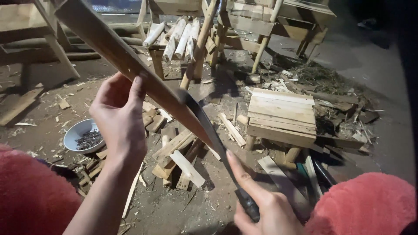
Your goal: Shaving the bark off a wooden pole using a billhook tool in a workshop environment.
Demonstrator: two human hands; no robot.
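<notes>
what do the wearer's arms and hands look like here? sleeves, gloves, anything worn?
Both hands are bare: no gloves, rings or watch on the left hand or the right hand. The left forearm is uncovered up to the frame edge, no sleeve in view. Fingernails are short and unpainted. The fuzzy red fabric at both lower corners covers the knees, not the arms.

Bare forearms and hands, no sleeves showing; near the bottom corners, fuzzy red fleece trousers (pixel 30 196) cover both knees.

Dim dirt floor (pixel 183 209) littered with wood offcuts (pixel 174 152), a low slatted stool (pixel 282 117), rough timber frames (pixel 244 21) behind.
</notes>
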